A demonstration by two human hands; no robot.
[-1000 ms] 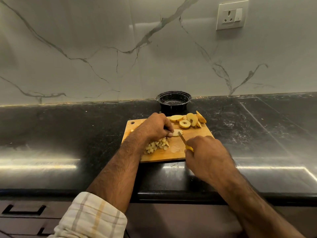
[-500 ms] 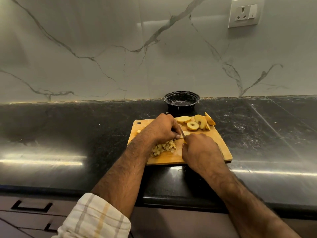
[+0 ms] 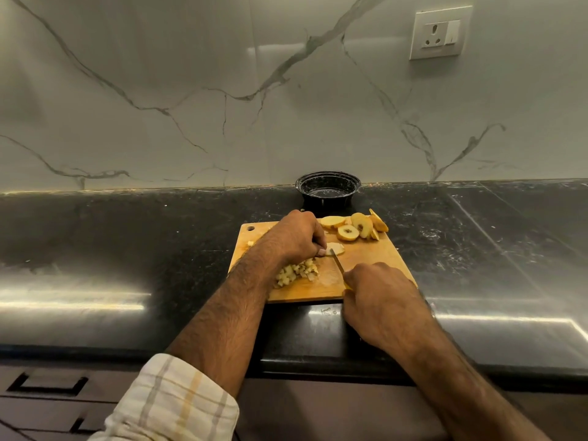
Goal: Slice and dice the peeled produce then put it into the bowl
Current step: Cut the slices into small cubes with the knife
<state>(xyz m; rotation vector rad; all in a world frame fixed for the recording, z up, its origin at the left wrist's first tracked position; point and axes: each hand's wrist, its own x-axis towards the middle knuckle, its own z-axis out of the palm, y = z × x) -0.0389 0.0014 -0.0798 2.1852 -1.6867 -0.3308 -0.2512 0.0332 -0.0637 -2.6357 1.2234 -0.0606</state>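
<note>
1. A black stone surface (image 3: 133, 249) runs below a white marbled wall, carrying a wooden cutting board (image 3: 375, 259).
2. The left hand (image 3: 296, 237) has its grip curled down on a pale slice (image 3: 337, 248) mid-board.
3. The right hand (image 3: 378, 300) is clenched around a yellow-handled knife (image 3: 338, 264), blade beside that slice.
4. Diced pieces (image 3: 297, 271) lie near the left wrist; round slices (image 3: 353, 226) are heaped at the far edge, just before the black bowl (image 3: 327, 189).

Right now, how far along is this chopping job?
Partway. Done: a pile of dice lies on the board. In hand: the left hand pins a slice while the right hand holds the knife at it. Left: the uncut slices at the board's far edge, and nothing shows in the bowl yet.
</note>
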